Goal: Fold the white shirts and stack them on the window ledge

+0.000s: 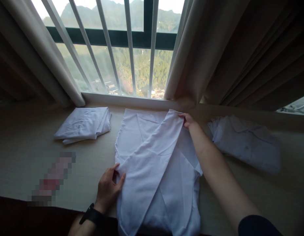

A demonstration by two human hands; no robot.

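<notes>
A white shirt (pixel 147 170) lies partly folded in front of me, one sleeve (pixel 152 144) laid slantwise across it from lower left to upper right. At the far right corner, my right hand (pixel 187 120) pinches the end of that sleeve between thumb and fingers. Beside the shirt's left edge rests my left hand (pixel 109 186), its thumb and forefinger apart and touching the cloth. Its other fingers are mostly hidden. The shirt's near end reaches the front edge of the surface and runs out of view.
A folded white garment (pixel 84 123) lies at the back left, another folded white shirt (pixel 247 141) at the right. A pixelated item (pixel 53 178) is near the front left edge of the pale surface (pixel 93 154). Behind stand a barred window (pixel 132 65) and curtains (pixel 201 42).
</notes>
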